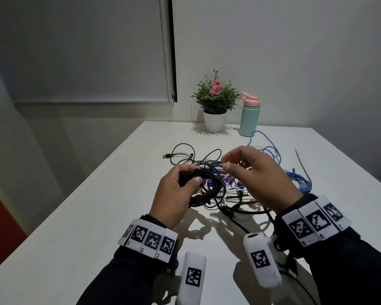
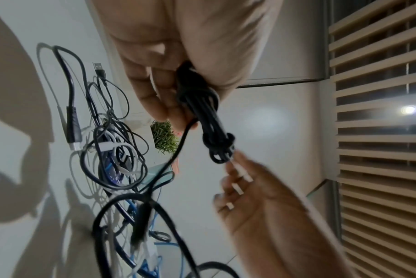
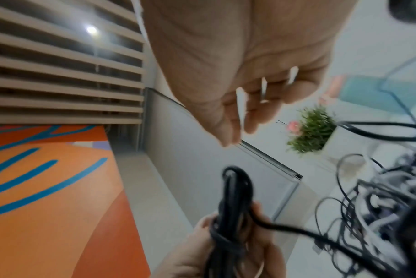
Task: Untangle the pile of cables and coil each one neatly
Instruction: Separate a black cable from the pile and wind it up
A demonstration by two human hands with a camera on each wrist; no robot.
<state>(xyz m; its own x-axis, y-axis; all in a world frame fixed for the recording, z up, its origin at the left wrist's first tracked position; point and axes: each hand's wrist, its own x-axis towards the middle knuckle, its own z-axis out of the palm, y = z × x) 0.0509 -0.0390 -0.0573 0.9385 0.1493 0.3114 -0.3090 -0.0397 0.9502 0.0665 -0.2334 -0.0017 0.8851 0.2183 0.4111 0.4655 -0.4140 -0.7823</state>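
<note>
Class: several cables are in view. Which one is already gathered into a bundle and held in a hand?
The black cable bundle gripped by the left hand. Its loops are gathered together, while the blue cable and the others lie loose on the table.

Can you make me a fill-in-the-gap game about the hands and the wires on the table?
1. The left hand grips a bundle of cable whose colour is ____.
2. The right hand holds ____.
3. The flowers on the plant are ____.
4. The bottle stands on the table just to the ____ of the plant.

Missing words: black; nothing; pink; right
</note>
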